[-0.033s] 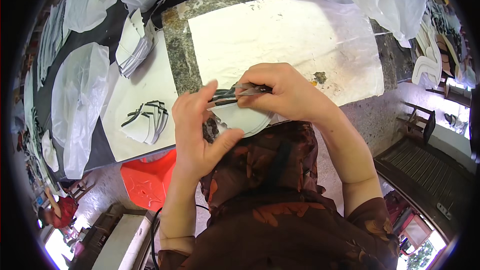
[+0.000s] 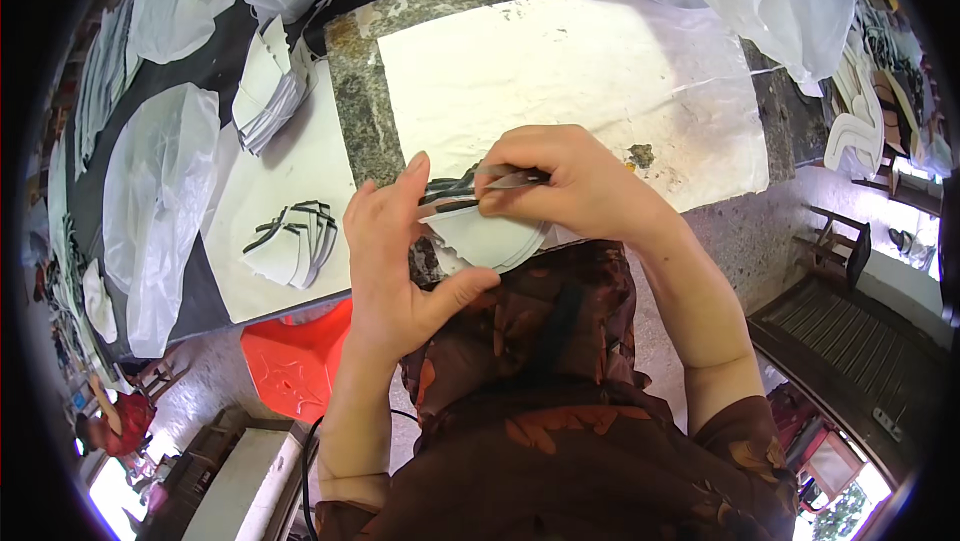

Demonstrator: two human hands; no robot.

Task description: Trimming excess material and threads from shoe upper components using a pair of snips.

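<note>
Over the table's near edge, my right hand [image 2: 545, 173] is closed in a pinch at the dark-edged top of thin white pieces. These white curved pieces [image 2: 490, 238] overlap like a small fan, with black strips along their upper edges. My left hand [image 2: 385, 256] stands on their left side, fingers stretched up and thumb apart, its thumb tip by their lower rim. Whether its fingers touch the pieces is hard to make out. To the left lies a fanned pile of similar black-edged white pieces [image 2: 300, 251].
A large white sheet [image 2: 570, 71] covers a stained stone slab [image 2: 360, 91]. At the left are a tied bundle of white pieces [image 2: 265, 96] and a clear plastic bag [image 2: 155, 201]. A red stool [image 2: 290, 366] stands below the table. Another person [image 2: 125, 426] is far off at lower left.
My left thumb has shifted slightly right and down, and its fingertips slightly up. My right hand keeps its pinch with barely any movement.
</note>
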